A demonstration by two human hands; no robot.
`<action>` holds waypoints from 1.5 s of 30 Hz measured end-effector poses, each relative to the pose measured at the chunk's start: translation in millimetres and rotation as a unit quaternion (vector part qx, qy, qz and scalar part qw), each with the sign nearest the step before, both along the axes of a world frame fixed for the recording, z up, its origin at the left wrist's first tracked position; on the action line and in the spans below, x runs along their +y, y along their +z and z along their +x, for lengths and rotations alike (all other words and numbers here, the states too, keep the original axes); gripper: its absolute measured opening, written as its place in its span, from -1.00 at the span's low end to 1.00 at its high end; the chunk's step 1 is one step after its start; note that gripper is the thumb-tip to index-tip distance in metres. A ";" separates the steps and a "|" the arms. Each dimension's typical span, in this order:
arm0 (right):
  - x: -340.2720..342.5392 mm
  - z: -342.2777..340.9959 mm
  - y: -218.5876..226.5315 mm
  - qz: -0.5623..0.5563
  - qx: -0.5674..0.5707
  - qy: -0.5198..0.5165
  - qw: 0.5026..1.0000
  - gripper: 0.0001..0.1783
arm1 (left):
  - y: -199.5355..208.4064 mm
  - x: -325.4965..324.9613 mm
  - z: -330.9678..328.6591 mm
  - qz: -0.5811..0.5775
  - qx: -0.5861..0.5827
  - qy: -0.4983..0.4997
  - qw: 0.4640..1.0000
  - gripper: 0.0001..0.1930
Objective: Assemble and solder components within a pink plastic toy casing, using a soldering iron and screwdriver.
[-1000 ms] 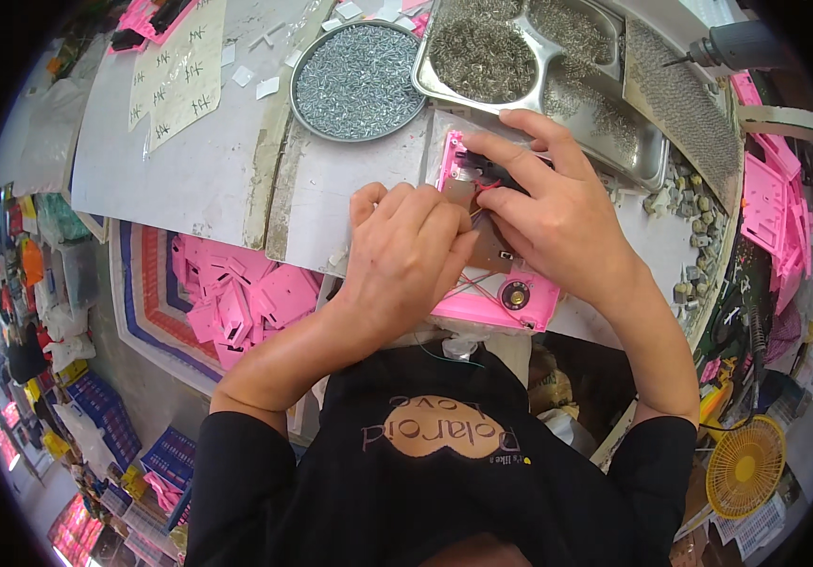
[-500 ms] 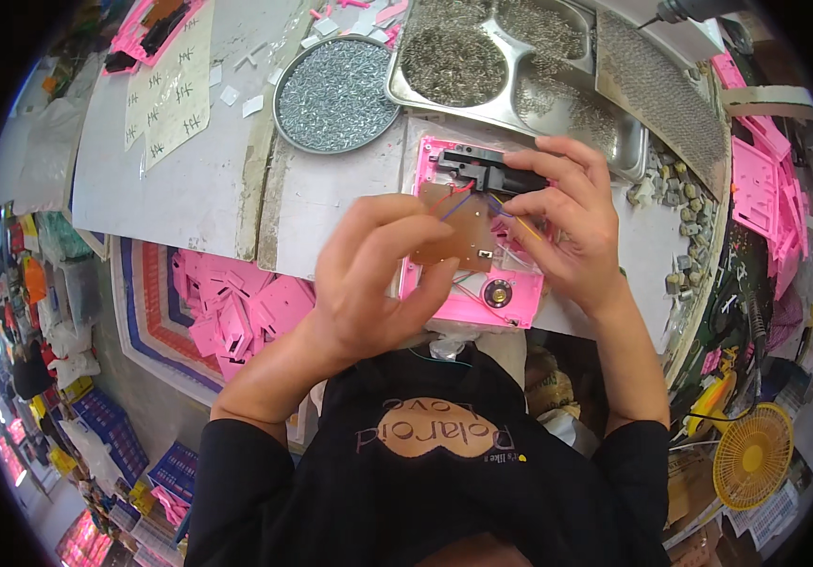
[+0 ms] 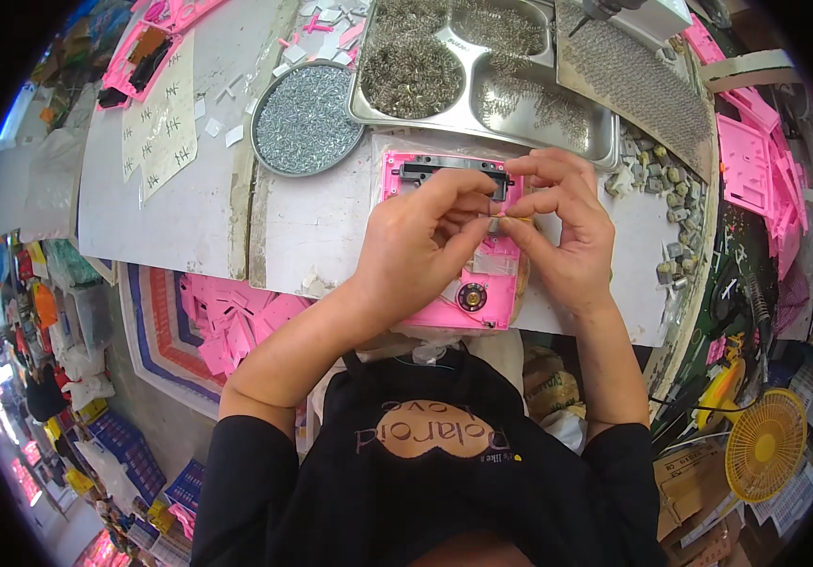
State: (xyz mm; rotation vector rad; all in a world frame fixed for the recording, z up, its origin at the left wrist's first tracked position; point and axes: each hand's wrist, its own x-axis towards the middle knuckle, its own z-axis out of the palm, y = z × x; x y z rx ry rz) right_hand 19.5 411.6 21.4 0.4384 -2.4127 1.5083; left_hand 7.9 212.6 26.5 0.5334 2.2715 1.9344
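A pink plastic housing [image 3: 444, 313] lies on the bench in front of me, with a black mechanism [image 3: 453, 169] across its far end and a small round speaker [image 3: 472, 298] at its near end. Over its middle, my left hand [image 3: 422, 234] is closed in a pinch, its fingertips near those of the right. My right hand [image 3: 567, 231] pinches too, thumb and forefinger together beside the left thumb. A small greyish piece and a bit of thin yellow wire show between the fingertips. My fingers hide most of what they hold and part of the housing.
Beyond the housing stand a round tray of screws [image 3: 307, 118] and a metal compartment tray [image 3: 468, 115] of springs. Small metal blocks [image 3: 676, 200] lie to the right. Pink parts [image 3: 227, 317] fill a striped bag at left. A yellow fan [image 3: 765, 444] stands at lower right.
Both hands have come together over the housing, the left moving right. The brown circuit board and the loose red and blue wires, visible before, no longer show. The view has shifted slightly.
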 end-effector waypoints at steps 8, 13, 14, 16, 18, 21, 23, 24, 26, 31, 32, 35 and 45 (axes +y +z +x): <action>-5.6 2.4 14.6 0.079 0.013 -0.015 0.997 -0.82 | 2.7 1.7 0.5 -0.088 0.054 -0.018 0.994 -0.66; -8.1 1.2 18.8 0.086 0.039 -0.010 0.995 -0.82 | -6.3 4.9 -2.5 -0.033 0.032 -0.013 0.999 -0.65; -9.6 0.8 19.1 0.076 0.041 -0.012 0.996 -0.82 | -4.3 5.4 -2.6 -0.031 0.019 -0.013 0.999 -0.66; -15.2 0.4 22.1 0.087 0.014 -0.030 0.996 -0.82 | 0.0 5.4 -1.9 -0.028 -0.009 -0.011 1.000 -0.66; -17.8 -0.5 23.1 0.100 0.013 -0.034 0.994 -0.83 | 0.2 4.9 -2.5 -0.067 0.014 -0.013 0.998 -0.66; -17.0 -5.3 21.2 0.101 0.043 -0.025 0.994 -0.84 | -1.4 3.7 -1.6 -0.029 -0.009 -0.003 1.000 -0.69; -12.2 -6.9 21.3 0.072 0.055 -0.028 0.995 -0.84 | 3.6 2.4 -3.0 -0.022 -0.028 0.000 0.999 -0.73; -10.8 -6.3 19.4 0.065 0.059 -0.030 0.996 -0.84 | 11.4 1.8 -5.0 -0.043 -0.030 -0.006 0.999 -0.77; -7.3 -4.5 14.8 0.052 0.066 -0.038 0.996 -0.85 | 14.6 2.3 -8.0 -0.074 -0.003 -0.015 0.997 -0.83; 26.7 20.1 28.2 0.043 0.090 -0.100 0.990 -0.88 | 13.7 0.6 -6.7 -0.105 0.020 0.002 0.994 -0.92; 47.7 35.3 33.1 -0.006 0.072 -0.157 0.985 -0.87 | 16.0 -1.1 -8.0 -0.101 0.005 0.000 0.995 -0.93; 150.5 103.3 28.2 -0.126 0.021 -0.439 0.889 -0.87 | 18.5 -3.5 -9.1 -0.102 -0.007 -0.013 0.995 -0.95; 356.4 196.1 -6.7 -0.383 0.016 -0.497 0.778 -0.69 | 9.6 6.3 -9.3 -0.196 0.228 -0.025 0.953 -0.90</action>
